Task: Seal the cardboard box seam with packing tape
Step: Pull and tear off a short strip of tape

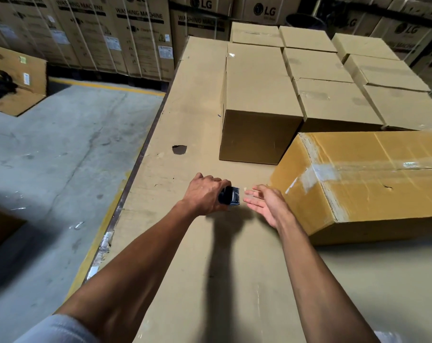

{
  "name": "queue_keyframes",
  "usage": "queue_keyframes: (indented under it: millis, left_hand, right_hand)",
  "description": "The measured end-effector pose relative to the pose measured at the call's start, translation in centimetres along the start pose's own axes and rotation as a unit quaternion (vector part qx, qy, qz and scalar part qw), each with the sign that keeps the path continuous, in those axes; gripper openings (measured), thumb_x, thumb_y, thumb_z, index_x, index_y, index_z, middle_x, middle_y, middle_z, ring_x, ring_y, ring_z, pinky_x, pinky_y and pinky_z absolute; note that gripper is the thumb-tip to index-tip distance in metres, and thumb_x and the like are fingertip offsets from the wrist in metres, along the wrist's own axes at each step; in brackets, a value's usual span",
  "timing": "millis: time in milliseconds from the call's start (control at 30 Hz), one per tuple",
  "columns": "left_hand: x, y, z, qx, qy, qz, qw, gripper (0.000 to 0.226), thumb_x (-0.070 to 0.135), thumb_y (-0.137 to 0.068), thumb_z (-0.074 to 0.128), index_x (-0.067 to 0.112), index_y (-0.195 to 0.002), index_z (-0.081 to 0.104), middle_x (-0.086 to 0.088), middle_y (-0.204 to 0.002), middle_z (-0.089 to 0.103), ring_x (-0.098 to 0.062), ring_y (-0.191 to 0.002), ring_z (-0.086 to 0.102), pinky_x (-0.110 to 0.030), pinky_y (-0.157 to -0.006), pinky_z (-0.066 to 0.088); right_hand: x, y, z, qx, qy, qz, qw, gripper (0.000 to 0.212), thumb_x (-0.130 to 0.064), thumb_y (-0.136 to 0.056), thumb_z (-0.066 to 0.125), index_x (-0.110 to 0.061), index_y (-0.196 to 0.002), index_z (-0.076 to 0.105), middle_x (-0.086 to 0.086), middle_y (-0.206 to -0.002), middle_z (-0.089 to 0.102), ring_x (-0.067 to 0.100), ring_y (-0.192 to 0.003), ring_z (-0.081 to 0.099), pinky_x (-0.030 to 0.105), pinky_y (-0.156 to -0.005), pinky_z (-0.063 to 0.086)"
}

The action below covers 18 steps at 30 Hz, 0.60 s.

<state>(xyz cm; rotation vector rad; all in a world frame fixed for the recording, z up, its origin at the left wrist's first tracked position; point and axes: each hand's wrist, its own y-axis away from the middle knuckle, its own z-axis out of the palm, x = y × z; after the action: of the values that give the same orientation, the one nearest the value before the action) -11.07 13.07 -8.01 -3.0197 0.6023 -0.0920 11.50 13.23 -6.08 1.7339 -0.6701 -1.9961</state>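
A yellow-brown cardboard box (373, 179) lies on the cardboard-covered table (185, 268) at the right, with clear tape running along its top seam and down its near end. My left hand (205, 194) is closed around a dark tape dispenser (231, 197) held just above the table. My right hand (264, 204) hovers open, fingers spread, between the dispenser and the box's near corner. A short clear strip of tape seems to reach from the dispenser toward my right fingertips, but it is blurred.
Several plain brown boxes (259, 105) stand in rows behind and left of the taped box. The table's left edge (125, 194) drops to a concrete floor with a yellow line. Tall washing-machine cartons (135, 38) line the back wall. An open box (14, 78) sits far left.
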Motion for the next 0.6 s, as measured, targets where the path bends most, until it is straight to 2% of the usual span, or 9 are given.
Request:
queue_keyframes:
  millis: [100,200,333,500,600]
  left_hand:
    - [0.0,-0.8,0.7,-0.023,-0.022,-0.001,0.999,0.061,0.065,-0.086,0.074,0.032,-0.136,0.062,0.003,-0.120,0.077,-0.030,-0.109,0.071,-0.042,-0.090,0.041]
    - [-0.1,-1.5,1.4,-0.042,-0.029,-0.006,0.999,0.059,0.069,-0.088,0.069,0.033,-0.133,0.062,0.002,-0.118,0.078,-0.030,-0.109,0.071,-0.042,-0.091,0.041]
    - [0.0,-2.5,2.5,-0.051,-0.045,0.001,0.998,0.062,0.082,-0.090,0.059,0.031,-0.125,0.066,0.001,-0.114,0.077,-0.030,-0.107,0.071,-0.042,-0.091,0.039]
    - [0.2,-3.9,3.4,-0.077,-0.064,0.014,0.995,0.050,0.072,-0.097,0.060,0.029,-0.122,0.066,0.000,-0.117,0.077,-0.030,-0.111,0.070,-0.043,-0.092,0.037]
    - [0.4,-4.7,3.9,-0.100,-0.071,0.019,0.992,0.049,0.070,-0.097,0.061,0.028,-0.122,0.068,0.000,-0.119,0.076,-0.030,-0.114,0.070,-0.044,-0.095,0.037]
  right_hand:
    - [1.3,-1.5,0.3,0.030,0.053,-0.030,0.998,0.021,0.000,-0.101,0.061,-0.004,-0.122,0.060,0.019,-0.111,0.073,0.031,-0.093,0.074,0.042,-0.093,0.061]
    - [2.4,-3.0,0.1,0.078,0.086,-0.056,0.992,0.020,0.009,-0.095,0.065,-0.006,-0.108,0.064,0.020,-0.103,0.072,0.031,-0.090,0.073,0.032,-0.077,0.061]
    - [2.9,-4.7,-0.5,0.095,0.115,-0.057,0.987,0.026,0.015,-0.089,0.066,-0.012,-0.091,0.064,0.025,-0.100,0.073,0.036,-0.091,0.075,0.033,-0.075,0.062]
    - [3.3,-6.3,-0.8,0.109,0.116,-0.038,0.986,0.028,0.018,-0.087,0.068,-0.010,-0.088,0.063,0.020,-0.091,0.072,0.028,-0.076,0.073,0.027,-0.066,0.063]
    - [3.7,-6.8,-1.0,0.117,0.116,-0.032,0.986,0.027,0.019,-0.087,0.067,-0.008,-0.089,0.064,0.020,-0.091,0.072,0.027,-0.076,0.072,0.022,-0.059,0.062]
